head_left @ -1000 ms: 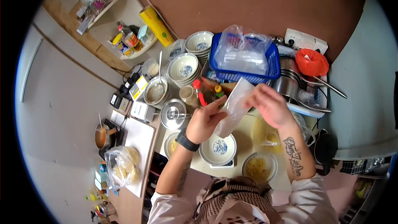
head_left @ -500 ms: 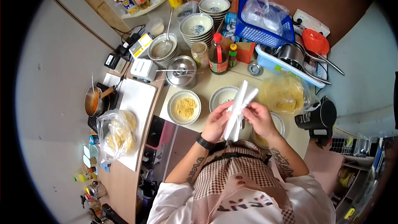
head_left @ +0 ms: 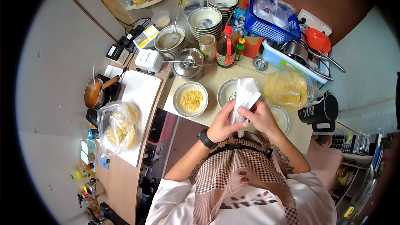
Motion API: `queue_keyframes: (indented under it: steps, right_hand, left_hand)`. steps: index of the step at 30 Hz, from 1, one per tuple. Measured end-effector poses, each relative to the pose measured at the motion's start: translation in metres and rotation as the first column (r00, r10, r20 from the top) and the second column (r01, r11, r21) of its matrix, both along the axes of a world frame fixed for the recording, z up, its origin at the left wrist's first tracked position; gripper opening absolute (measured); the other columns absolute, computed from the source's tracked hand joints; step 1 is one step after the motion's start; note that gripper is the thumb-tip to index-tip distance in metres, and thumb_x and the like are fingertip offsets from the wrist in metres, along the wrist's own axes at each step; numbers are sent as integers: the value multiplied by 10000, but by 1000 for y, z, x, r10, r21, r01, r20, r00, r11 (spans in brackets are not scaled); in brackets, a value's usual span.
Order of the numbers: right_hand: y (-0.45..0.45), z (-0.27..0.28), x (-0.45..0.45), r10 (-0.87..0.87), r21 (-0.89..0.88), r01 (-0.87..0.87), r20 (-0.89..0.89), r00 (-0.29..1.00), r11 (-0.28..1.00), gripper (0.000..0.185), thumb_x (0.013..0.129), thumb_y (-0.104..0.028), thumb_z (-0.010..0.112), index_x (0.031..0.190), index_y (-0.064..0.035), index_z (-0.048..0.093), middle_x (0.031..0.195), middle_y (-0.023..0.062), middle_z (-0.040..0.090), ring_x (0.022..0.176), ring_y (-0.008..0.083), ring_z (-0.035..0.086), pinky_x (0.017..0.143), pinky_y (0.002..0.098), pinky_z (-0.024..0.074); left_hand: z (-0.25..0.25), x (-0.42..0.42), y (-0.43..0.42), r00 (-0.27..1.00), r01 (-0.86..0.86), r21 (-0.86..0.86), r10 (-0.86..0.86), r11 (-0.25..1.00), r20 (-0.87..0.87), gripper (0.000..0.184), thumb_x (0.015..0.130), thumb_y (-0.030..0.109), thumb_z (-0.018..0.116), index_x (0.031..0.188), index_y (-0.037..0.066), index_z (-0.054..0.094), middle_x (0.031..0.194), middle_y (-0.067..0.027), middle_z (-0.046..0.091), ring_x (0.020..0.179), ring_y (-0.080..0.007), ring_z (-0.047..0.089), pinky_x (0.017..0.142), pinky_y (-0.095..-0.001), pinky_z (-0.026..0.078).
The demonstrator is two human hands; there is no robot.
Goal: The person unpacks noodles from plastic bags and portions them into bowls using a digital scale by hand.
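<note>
A white, folded plastic bag [head_left: 246, 93] is held upright between both hands, close to the apron. My left hand [head_left: 225, 124] grips its lower left side, fingers closed on it. My right hand [head_left: 261, 118] pinches it from the right. Behind the bag, a patterned bowl [head_left: 225, 93] is partly hidden. To the left stands a bowl with yellow noodles [head_left: 191, 99]. Another bowl [head_left: 281, 118] is partly covered by my right hand and forearm. A clear bag of yellow noodles [head_left: 290, 88] lies at the right.
Behind are a lidded steel pot [head_left: 188, 63], stacked bowls [head_left: 205, 21], a red-capped bottle [head_left: 226, 49] and a blue basket [head_left: 273, 25]. A black jug [head_left: 320, 112] stands right. On the left are a saucepan [head_left: 94, 93] and a bagged bundle [head_left: 121, 129].
Both hands have come down from over the table toward the apron and closed in on the plastic bag, which is now bunched at its lower end. The view has shifted, showing more of the table.
</note>
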State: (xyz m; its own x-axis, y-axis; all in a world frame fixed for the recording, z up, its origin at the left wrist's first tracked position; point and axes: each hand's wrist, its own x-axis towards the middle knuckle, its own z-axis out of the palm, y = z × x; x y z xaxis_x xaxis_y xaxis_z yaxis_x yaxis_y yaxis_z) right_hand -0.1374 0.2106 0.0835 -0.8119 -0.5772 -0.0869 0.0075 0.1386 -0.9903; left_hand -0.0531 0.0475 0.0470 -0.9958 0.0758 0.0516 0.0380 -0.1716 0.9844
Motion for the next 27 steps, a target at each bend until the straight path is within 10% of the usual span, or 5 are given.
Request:
queue_keyframes:
  steps: [13, 17, 21, 24, 27]
  right_hand:
    - [16, -19, 5, 63, -206, -33, 137, 989, 978, 442, 930, -222, 689, 1268, 25, 547, 1137, 99, 662, 1007, 133, 629, 872, 295, 508]
    - [14, -19, 13, 55, 3, -55, -145, 988, 998, 448, 927, -289, 689, 1224, 35, 601, 1081, 129, 695, 981, 151, 656, 821, 299, 522]
    - [21, -52, 10, -193, -5, 195, 102, 976, 981, 333, 997, -274, 607, 1088, 27, 714, 892, 64, 724, 804, 124, 653, 711, 279, 519]
    - [25, -21, 8, -200, -236, 351, 493, 847, 906, 299, 1035, -243, 557, 984, 12, 706, 853, -24, 679, 736, 41, 565, 630, 256, 466]
    - [34, -32, 5, -180, -260, 298, 397, 900, 918, 296, 1039, -233, 548, 932, 5, 688, 815, -53, 639, 706, 22, 523, 600, 246, 433]
  left_hand:
    - [-1, 8, 4, 950, -142, 510, -28, 848, 312, 545, 993, 174, 611, 1475, 23, 408, 1329, -79, 556, 1207, -177, 547, 1031, -339, 435]
    - [5, 0, 17, 943, -319, -465, 228, 826, -241, 300, 1021, 70, 524, 1315, 30, 566, 1219, -102, 605, 1124, -138, 569, 935, -322, 483]
    - [-3, 2, 10, 925, -210, 86, 170, 974, 339, 289, 1022, 122, 559, 1285, 3, 565, 1150, -76, 669, 1057, -138, 611, 947, -295, 486]
    - [7, 5, -1, 901, -296, 541, 42, 788, 431, 322, 1004, 75, 561, 1316, -5, 547, 1200, -76, 657, 1091, -158, 620, 957, -319, 495]
    - [8, 0, 6, 922, -285, 499, 90, 818, 377, 489, 981, 42, 541, 1444, -6, 393, 1337, -116, 568, 1215, -198, 559, 1040, -342, 449]
